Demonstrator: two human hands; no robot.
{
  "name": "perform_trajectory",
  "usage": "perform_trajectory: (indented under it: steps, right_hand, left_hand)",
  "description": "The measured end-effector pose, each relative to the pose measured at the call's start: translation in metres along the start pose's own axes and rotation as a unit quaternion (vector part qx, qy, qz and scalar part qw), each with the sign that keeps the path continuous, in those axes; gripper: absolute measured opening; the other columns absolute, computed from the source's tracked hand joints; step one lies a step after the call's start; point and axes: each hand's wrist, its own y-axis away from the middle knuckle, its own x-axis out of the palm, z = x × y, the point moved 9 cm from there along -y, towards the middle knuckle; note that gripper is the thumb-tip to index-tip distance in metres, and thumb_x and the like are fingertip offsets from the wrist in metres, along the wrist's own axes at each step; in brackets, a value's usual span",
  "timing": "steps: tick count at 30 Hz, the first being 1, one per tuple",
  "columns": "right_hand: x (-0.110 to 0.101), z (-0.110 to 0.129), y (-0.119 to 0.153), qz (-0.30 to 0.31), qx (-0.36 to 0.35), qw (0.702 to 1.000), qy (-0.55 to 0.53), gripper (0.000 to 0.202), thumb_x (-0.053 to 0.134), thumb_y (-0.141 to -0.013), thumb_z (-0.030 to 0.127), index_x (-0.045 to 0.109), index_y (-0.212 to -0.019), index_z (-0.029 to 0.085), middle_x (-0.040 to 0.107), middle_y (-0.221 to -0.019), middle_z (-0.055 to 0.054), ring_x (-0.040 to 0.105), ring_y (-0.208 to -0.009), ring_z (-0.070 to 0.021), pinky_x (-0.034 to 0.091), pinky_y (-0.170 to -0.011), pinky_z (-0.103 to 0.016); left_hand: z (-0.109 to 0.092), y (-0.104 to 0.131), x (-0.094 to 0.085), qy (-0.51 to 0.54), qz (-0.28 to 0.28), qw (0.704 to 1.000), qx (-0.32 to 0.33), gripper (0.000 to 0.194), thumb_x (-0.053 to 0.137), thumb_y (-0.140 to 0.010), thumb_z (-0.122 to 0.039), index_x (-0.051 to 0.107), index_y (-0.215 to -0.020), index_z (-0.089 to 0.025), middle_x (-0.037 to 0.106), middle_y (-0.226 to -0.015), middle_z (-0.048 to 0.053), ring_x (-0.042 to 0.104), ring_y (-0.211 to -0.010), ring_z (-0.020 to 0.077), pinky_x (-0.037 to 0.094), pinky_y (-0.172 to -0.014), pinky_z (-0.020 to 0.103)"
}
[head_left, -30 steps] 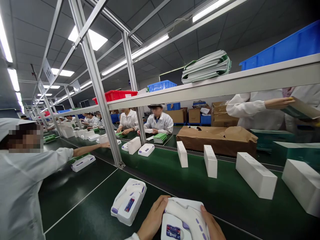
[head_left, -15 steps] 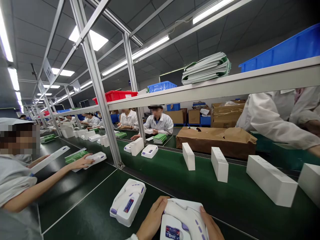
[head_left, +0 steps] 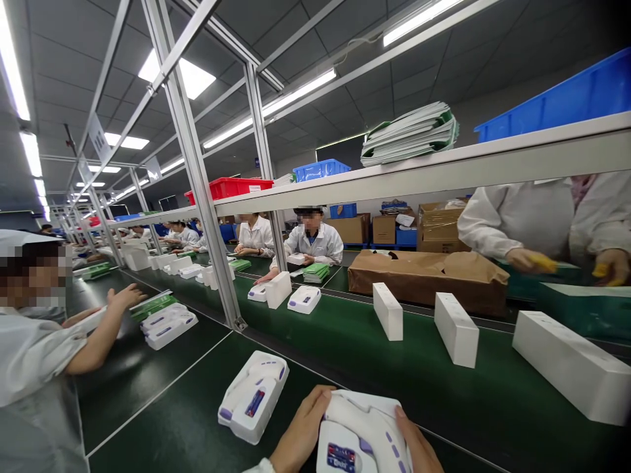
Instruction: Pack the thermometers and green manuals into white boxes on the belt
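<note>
A white packaging tray is held between my two hands at the bottom of the view. In it lie a white handheld device with purple buttons and a pack of dark blue and red batteries. My left hand is closed on the tray's left side, thumb along the upper edge. Gripping the right side is my right hand, its lower part cut off by the frame. A second filled tray, similar in look, rests on the dark green surface left of my hands, apart from them.
White boxes stand on the green belt beyond a low divider. A metal post rises ahead, carrying a shelf. To the left, a co-worker reaches near another filled tray. Across the belt are several people and a brown carton.
White boxes on the far belt have shifted right. The co-worker at left has let go of a tray and drawn the hand back. At right, a person's hands with yellow items appear. My hands stay still.
</note>
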Motion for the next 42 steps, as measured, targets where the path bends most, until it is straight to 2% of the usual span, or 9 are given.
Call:
perform_trajectory:
  steps: [3, 6, 15, 23, 28, 33, 38, 42]
  right_hand:
    - [-0.002, 0.002, 0.002, 0.001, 0.004, 1.000, -0.002, 0.104, 0.053, -0.060, 0.084, 0.050, -0.133, 0.010, 0.050, -0.136, -0.012, 0.040, -0.129, -0.0375, 0.044, -0.101, -0.037]
    - [-0.003, 0.006, 0.003, -0.001, -0.010, 1.000, -0.005, 0.103, 0.058, -0.056, 0.082, 0.053, -0.131, 0.011, 0.052, -0.134, -0.012, 0.038, -0.130, -0.0379, 0.041, -0.103, -0.039]
    - [0.002, -0.009, -0.009, 0.006, -0.006, 1.000, 0.004, 0.100, 0.067, -0.054, 0.076, 0.054, -0.130, 0.013, 0.055, -0.131, -0.011, 0.043, -0.127, -0.0380, 0.044, -0.100, -0.036]
    - [0.002, -0.013, -0.007, 0.017, 0.012, 1.000, 0.009, 0.105, 0.064, -0.054, 0.079, 0.050, -0.133, 0.012, 0.052, -0.135, -0.010, 0.044, -0.126, -0.0383, 0.045, -0.101, -0.036]
    - [0.002, -0.011, -0.008, 0.011, 0.003, 1.000, -0.002, 0.103, 0.068, -0.050, 0.076, 0.054, -0.130, 0.014, 0.056, -0.131, -0.008, 0.044, -0.126, -0.0384, 0.045, -0.100, -0.035]
    - [0.001, -0.010, -0.006, 0.004, 0.020, 0.999, -0.046, 0.099, 0.070, -0.052, 0.074, 0.054, -0.130, 0.013, 0.056, -0.131, -0.009, 0.042, -0.127, -0.0385, 0.042, -0.103, -0.037]
    - [-0.002, -0.013, -0.002, -0.002, 0.050, 0.994, -0.100, 0.103, 0.075, -0.047, 0.071, 0.054, -0.130, 0.014, 0.045, -0.141, -0.009, 0.039, -0.129, -0.0397, 0.037, -0.108, -0.038]
    - [-0.002, -0.017, -0.003, -0.012, 0.062, 0.990, -0.126, 0.099, 0.076, -0.045, 0.070, 0.057, -0.125, 0.017, 0.051, -0.136, -0.009, 0.041, -0.127, -0.0399, 0.040, -0.104, -0.039]
  left_hand:
    - [-0.001, 0.001, -0.001, -0.003, -0.001, 1.000, -0.008, 0.047, 0.040, -0.087, -0.060, 0.061, -0.111, -0.025, 0.063, -0.111, 0.002, 0.052, -0.108, 0.0228, 0.035, -0.092, 0.032]
    - [-0.002, 0.002, -0.001, -0.006, 0.000, 1.000, -0.013, 0.048, 0.040, -0.087, -0.061, 0.061, -0.111, -0.025, 0.062, -0.113, 0.002, 0.052, -0.109, 0.0234, 0.035, -0.093, 0.032]
    - [0.003, -0.005, -0.002, -0.010, 0.000, 1.000, 0.026, 0.045, 0.039, -0.089, -0.058, 0.062, -0.106, -0.023, 0.064, -0.101, 0.000, 0.053, -0.101, 0.0219, 0.035, -0.089, 0.033]
    - [0.001, -0.001, -0.001, -0.009, 0.000, 1.000, 0.019, 0.046, 0.039, -0.088, -0.058, 0.062, -0.108, -0.024, 0.064, -0.102, 0.001, 0.053, -0.103, 0.0219, 0.035, -0.091, 0.032]
    - [-0.002, 0.000, 0.000, -0.007, 0.004, 1.000, 0.015, 0.046, 0.038, -0.089, -0.058, 0.062, -0.109, -0.024, 0.064, -0.104, 0.001, 0.053, -0.105, 0.0219, 0.034, -0.092, 0.032]
    - [-0.003, 0.001, 0.000, -0.016, 0.002, 1.000, 0.008, 0.046, 0.039, -0.089, -0.058, 0.062, -0.110, -0.023, 0.063, -0.103, 0.001, 0.052, -0.105, 0.0222, 0.035, -0.090, 0.031]
    - [-0.004, 0.001, 0.000, -0.019, 0.003, 1.000, 0.016, 0.045, 0.038, -0.090, -0.055, 0.062, -0.110, -0.023, 0.062, -0.105, 0.001, 0.052, -0.105, 0.0209, 0.035, -0.089, 0.030]
    - [-0.004, 0.000, 0.000, -0.016, 0.004, 1.000, 0.019, 0.045, 0.038, -0.090, -0.056, 0.062, -0.109, -0.023, 0.062, -0.100, 0.001, 0.053, -0.103, 0.0209, 0.035, -0.090, 0.032]
